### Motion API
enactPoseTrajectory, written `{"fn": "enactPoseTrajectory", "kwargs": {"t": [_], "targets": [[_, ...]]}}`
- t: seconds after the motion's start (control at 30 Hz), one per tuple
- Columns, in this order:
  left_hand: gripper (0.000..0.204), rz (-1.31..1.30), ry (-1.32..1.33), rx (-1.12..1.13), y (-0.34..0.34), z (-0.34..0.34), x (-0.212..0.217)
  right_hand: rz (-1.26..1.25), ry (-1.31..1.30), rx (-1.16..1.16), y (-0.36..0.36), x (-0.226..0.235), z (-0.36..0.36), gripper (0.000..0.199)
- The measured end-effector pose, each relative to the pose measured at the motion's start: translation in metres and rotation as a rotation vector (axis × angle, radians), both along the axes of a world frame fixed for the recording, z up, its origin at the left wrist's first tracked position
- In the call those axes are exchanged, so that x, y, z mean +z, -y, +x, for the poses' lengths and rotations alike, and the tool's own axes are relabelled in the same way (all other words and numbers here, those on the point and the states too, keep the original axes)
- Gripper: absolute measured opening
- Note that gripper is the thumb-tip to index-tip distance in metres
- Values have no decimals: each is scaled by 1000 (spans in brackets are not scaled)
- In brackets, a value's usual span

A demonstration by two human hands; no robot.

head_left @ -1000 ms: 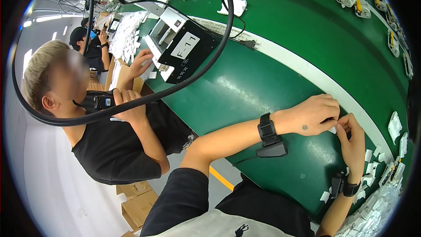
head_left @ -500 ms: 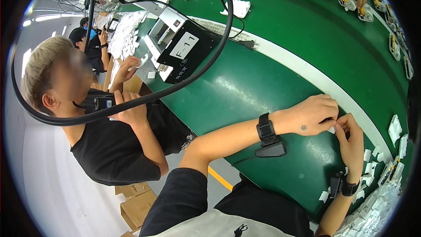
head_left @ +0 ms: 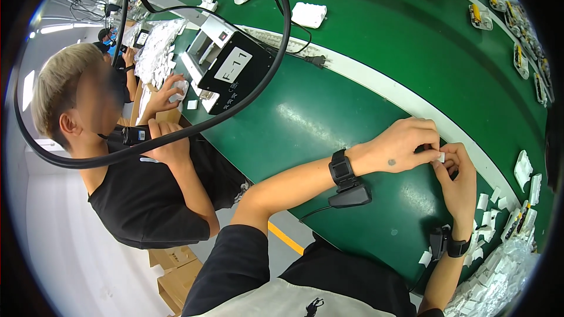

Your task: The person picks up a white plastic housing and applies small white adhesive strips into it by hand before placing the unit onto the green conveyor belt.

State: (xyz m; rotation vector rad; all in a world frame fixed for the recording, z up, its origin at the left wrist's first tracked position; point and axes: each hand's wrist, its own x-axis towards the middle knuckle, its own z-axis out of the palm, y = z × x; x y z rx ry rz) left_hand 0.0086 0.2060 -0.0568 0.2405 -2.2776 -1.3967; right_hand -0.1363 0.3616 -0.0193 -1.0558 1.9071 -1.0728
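A person's left hand (head_left: 400, 148) and right hand (head_left: 460, 177) meet, fingertips closed on a small white piece (head_left: 442, 157) between them. This fingertip work probably goes best with a light, even pinch from both sides, wrists steady, so the piece neither bends nor slips. The piece is plain white and looks thin; fingers cover most of it, so its full shape cannot be told. It is above the green table (head_left: 329, 118), near the curved white strip (head_left: 405, 103), with loose white scraps (head_left: 488, 218) beside the right wrist.
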Motion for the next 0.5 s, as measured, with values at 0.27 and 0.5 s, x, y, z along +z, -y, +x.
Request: {"fn": "enactPoseTrajectory", "kwargs": {"t": [0.27, 0.5], "targets": [[18, -188, -156, 5, 19, -3, 9, 16, -66, -93, -17, -12, -25, 16], [47, -867, -29, 853, 126, 20, 12, 115, -752, -124, -49, 31, -38, 15]]}}
